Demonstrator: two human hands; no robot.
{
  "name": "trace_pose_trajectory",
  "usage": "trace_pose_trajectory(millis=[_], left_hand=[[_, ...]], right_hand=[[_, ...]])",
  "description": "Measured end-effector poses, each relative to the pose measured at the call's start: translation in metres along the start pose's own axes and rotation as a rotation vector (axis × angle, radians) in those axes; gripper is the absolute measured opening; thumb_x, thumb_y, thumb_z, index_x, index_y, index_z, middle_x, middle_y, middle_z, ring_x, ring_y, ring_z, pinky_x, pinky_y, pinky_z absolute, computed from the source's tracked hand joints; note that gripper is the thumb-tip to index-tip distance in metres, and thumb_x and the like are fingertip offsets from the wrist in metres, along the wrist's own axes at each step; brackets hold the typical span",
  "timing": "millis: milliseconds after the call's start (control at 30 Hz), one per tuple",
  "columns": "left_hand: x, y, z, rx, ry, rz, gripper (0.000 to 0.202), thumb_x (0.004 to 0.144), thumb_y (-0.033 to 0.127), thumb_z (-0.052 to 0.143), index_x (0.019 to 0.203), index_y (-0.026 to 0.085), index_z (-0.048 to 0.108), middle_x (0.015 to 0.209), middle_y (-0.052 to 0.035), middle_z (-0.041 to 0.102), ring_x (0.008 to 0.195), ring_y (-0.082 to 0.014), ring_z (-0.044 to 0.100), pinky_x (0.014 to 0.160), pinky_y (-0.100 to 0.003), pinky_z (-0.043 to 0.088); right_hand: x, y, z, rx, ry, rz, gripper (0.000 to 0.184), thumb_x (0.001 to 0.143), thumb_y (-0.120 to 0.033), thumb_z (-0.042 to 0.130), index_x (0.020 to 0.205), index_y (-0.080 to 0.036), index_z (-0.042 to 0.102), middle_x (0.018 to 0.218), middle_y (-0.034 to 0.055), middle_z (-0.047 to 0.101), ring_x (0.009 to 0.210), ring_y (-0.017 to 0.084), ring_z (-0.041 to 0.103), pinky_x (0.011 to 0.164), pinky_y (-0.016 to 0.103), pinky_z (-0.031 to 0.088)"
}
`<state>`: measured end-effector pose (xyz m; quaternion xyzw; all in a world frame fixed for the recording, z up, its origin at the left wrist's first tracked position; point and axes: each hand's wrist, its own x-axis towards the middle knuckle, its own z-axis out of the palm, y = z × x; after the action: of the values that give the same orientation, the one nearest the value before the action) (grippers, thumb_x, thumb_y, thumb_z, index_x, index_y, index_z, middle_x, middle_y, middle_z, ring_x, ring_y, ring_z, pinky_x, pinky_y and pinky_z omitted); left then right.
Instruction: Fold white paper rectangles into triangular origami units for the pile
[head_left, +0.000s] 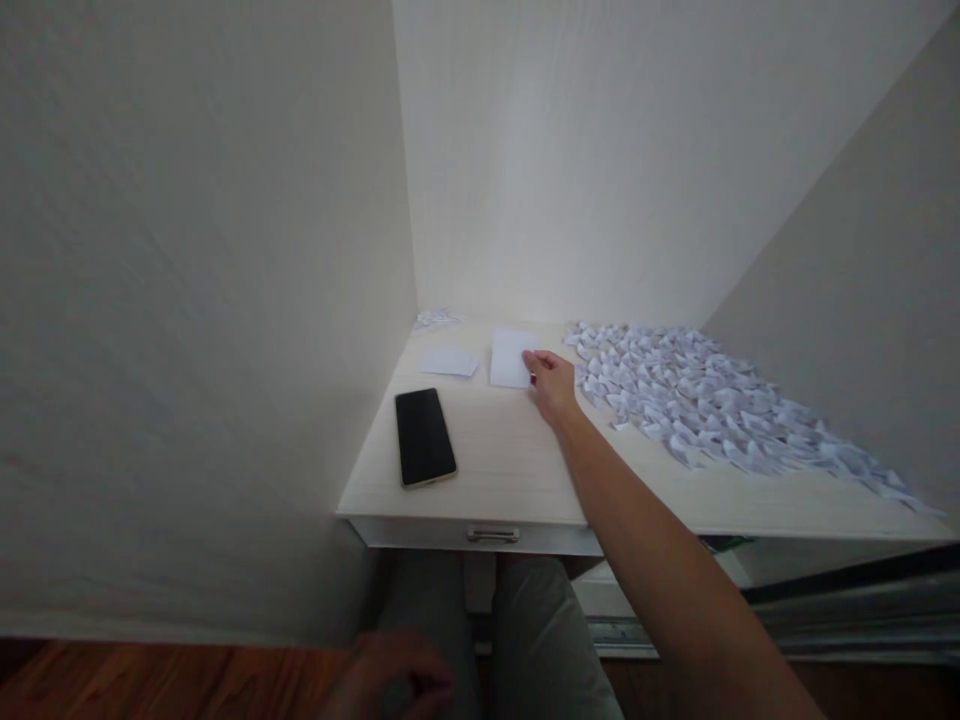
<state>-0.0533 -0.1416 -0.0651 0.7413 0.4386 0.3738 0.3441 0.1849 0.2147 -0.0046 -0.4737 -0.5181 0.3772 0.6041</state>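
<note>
A white square sheet of paper [510, 358] lies near the back of the desk. My right hand [552, 384] reaches across from the right and pinches the sheet's right edge between thumb and fingers. Left of it, apart from the hand, rests a small stack of white paper [448, 361]. My left hand [401, 672] hangs low over my lap, below the desk's front edge. Its fingers look bent, but motion blur hides whether it is open or closed.
Many small folded white paper pieces [690, 395] cover the desk's right side. A black phone [425, 437] lies at the left. More paper scraps [437, 318] sit in the back left corner. Walls enclose the desk [495, 470], which has a drawer handle [493, 535] in front.
</note>
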Motion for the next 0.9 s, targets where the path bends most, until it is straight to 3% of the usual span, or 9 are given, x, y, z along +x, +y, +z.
trace_pose_trajectory(millis=[133,233,400,533,700,800,900], left_hand=[[0.037,0.027,0.007,0.008,0.096,-0.039,0.011,0.090,0.031,0.070,0.085,0.025,0.078,0.079,-0.0016,0.078,0.073,-0.0162,0.074,0.074,-0.024,0.059],[0.062,0.035,0.008,-0.082,0.115,-0.076,0.014,0.090,0.034,0.070,0.092,0.023,0.079,0.088,-0.0040,0.079,0.081,-0.0183,0.075,0.077,-0.027,0.061],[0.117,0.036,0.009,-0.187,0.315,-0.079,0.023,0.084,0.033,0.073,0.102,0.019,0.075,0.099,-0.0080,0.077,0.082,-0.0194,0.074,0.075,-0.032,0.064],[0.163,0.033,0.015,-0.223,0.481,-0.113,0.032,0.072,0.022,0.076,0.103,0.016,0.072,0.101,-0.0092,0.074,0.072,-0.0163,0.069,0.061,-0.028,0.061],[0.206,0.043,0.034,-0.313,0.440,-0.110,0.048,0.061,0.012,0.080,0.108,0.015,0.070,0.096,-0.0083,0.075,0.070,-0.0142,0.068,0.065,-0.027,0.060],[0.222,0.048,0.047,-0.409,0.394,-0.131,0.041,0.068,0.021,0.078,0.107,0.012,0.068,0.088,-0.0098,0.076,0.072,-0.0185,0.072,0.067,-0.033,0.062],[0.234,0.046,0.053,-0.463,0.427,-0.136,0.041,0.072,0.028,0.077,0.107,0.011,0.065,0.085,-0.0106,0.075,0.073,-0.0199,0.073,0.066,-0.034,0.062]], right_hand=[[-0.008,-0.001,0.003,0.227,-0.006,0.085,0.041,0.055,-0.045,0.088,0.078,-0.018,0.070,0.068,-0.0001,0.072,0.061,0.014,0.061,0.063,0.029,0.049],[-0.018,-0.006,0.000,0.349,0.003,0.133,0.039,0.052,-0.033,0.090,0.081,-0.018,0.070,0.069,-0.0009,0.073,0.066,0.015,0.065,0.069,0.031,0.053],[-0.054,-0.015,-0.015,0.459,-0.020,0.186,0.034,0.054,-0.023,0.089,0.082,-0.018,0.071,0.074,0.0006,0.076,0.073,0.017,0.070,0.078,0.033,0.057],[-0.087,-0.023,-0.036,0.496,-0.017,0.201,0.034,0.053,-0.024,0.089,0.081,-0.018,0.070,0.074,0.0010,0.076,0.074,0.017,0.071,0.078,0.033,0.057],[-0.108,-0.030,-0.057,0.512,0.026,0.209,0.037,0.050,-0.026,0.090,0.080,-0.017,0.070,0.073,0.0012,0.075,0.072,0.018,0.070,0.073,0.032,0.056],[-0.110,-0.031,-0.060,0.525,0.055,0.207,0.033,0.053,-0.026,0.089,0.079,-0.018,0.070,0.074,0.0013,0.076,0.072,0.018,0.070,0.072,0.031,0.055],[-0.105,-0.029,-0.058,0.541,0.047,0.210,0.029,0.055,-0.026,0.086,0.078,-0.018,0.071,0.073,0.0016,0.076,0.072,0.018,0.070,0.072,0.031,0.055]])
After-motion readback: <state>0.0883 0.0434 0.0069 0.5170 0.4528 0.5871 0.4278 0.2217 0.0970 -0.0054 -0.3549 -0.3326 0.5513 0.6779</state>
